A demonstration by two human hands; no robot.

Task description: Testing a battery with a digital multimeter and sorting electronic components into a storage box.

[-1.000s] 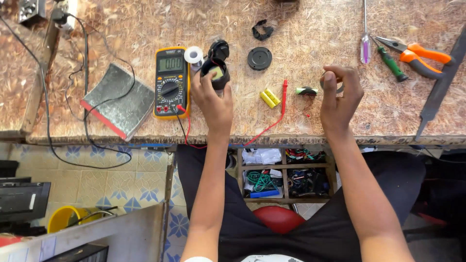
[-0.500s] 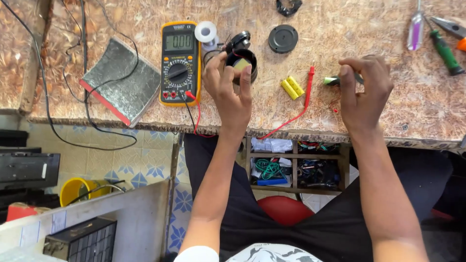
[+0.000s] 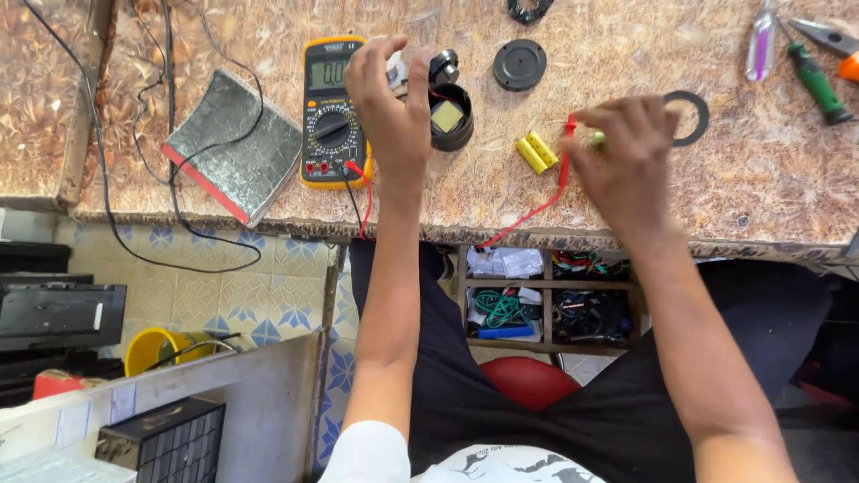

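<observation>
My left hand [image 3: 394,116] hovers with its fingers spread over the workbench, between a yellow multimeter [image 3: 329,112] and a black round cup-shaped part [image 3: 450,118] with a yellowish square inside. It holds nothing that I can see. My right hand [image 3: 626,156] pinches a small green piece [image 3: 595,139] at its fingertips, right beside the tip of the red test probe [image 3: 570,125]. The probe's red lead runs down over the bench edge. Two yellow cells [image 3: 537,152] lie just left of my right hand.
A black round cap [image 3: 519,64], a black ring [image 3: 693,116], screwdrivers [image 3: 816,82] and pliers [image 3: 828,34] lie on the bench. A grey pad with a red edge [image 3: 233,148] and black cables lie at the left. Under the bench is a shelf of wires [image 3: 537,309].
My left hand has let go of the black cup and opened. My right hand has moved left with the small green piece to the red probe tip.
</observation>
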